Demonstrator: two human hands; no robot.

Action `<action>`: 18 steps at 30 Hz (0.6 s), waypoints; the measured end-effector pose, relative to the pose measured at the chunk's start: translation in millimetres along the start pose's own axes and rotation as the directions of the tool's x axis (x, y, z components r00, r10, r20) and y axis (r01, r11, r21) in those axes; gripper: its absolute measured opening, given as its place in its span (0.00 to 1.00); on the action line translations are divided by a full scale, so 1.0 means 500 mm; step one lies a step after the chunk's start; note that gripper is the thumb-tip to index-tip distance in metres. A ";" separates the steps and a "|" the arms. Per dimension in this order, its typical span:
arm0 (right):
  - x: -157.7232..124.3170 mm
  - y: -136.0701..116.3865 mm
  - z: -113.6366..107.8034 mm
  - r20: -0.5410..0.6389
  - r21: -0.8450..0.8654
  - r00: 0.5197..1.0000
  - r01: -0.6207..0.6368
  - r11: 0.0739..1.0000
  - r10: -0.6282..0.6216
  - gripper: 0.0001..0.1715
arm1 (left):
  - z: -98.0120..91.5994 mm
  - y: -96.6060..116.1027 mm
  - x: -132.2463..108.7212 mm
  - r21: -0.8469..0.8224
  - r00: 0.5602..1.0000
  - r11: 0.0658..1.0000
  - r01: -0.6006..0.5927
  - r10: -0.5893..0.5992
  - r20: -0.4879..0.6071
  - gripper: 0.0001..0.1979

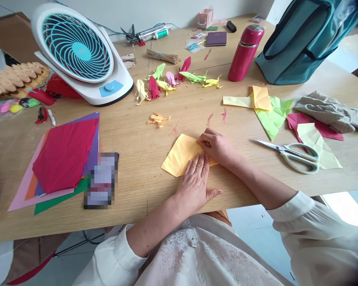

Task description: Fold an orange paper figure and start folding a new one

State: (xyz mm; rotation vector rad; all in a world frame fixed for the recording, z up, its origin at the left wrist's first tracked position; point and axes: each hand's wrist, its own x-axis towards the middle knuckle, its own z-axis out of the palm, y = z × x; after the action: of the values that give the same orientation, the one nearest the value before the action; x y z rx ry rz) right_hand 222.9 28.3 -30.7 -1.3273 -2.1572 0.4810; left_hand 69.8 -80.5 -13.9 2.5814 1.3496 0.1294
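Note:
A creased sheet of yellow-orange origami paper (179, 153) lies on the table in front of me, its right part covered by my hands. Flat on its lower edge rests my left hand (194, 180), fingers stretched out and thumb spread to the side. My right hand (216, 147) has its fingers curled together at the paper's upper right edge, pressing or pinching there; the fingertips are partly hidden. Just beyond the sheet stands a small folded orange paper figure (159, 119). Scissors (286, 151) with pale handles lie to the right of my right forearm.
Left are stacked coloured paper sheets (67, 155), a pixelated phone-like object (101, 180) and a white fan (107, 85). Several folded paper figures (153, 88) stand farther back. Right are a red flask (244, 55), a teal bag (298, 51), paper pieces (273, 115) and grey cloth (331, 109).

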 end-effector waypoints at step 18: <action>0.000 -0.011 -0.001 0.002 0.001 0.999 -0.033 0.999 0.033 0.09 | -0.034 -0.053 0.063 0.061 0.997 0.998 -0.012 0.017 -0.081 0.15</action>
State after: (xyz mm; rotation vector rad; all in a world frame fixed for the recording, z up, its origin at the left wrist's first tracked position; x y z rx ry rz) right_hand 219.2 25.7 -27.3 -1.3641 -2.1395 0.4972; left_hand 63.4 -37.3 -4.4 2.6637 1.3827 0.2011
